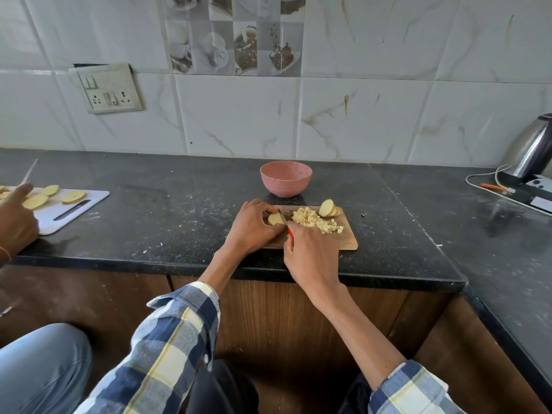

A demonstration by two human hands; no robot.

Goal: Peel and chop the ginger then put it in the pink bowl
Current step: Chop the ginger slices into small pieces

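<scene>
The ginger piece (274,219) lies at the 9 o'clock end of the wooden cutting board (348,242), peeled and pale, with the left hand (254,227) curled over it and pinning it down by the fingertips. The knife (285,221) stands blade-down against that piece, its red handle wrapped in the right hand (310,255), which comes in from 5 o'clock. So the chopping step looks to be in hand: peeling seems done for what shows here.

At the board's centre sits a heap of diced ginger (316,221), and at 2 o'clock from it 1 small stack of ginger slices (328,209) waits uncut. The pink bowl (286,178) stands just beyond the board at 12 o'clock, and nothing shows inside it from this angle.

The next move likely calls for a steady downward cut through the held piece, with the left fingertips kept back from the blade, then dicing the remaining slices before anything goes to the bowl.

Far off at 9 o'clock, another person's hand (16,216) rests by a white cutting board (86,204).
</scene>
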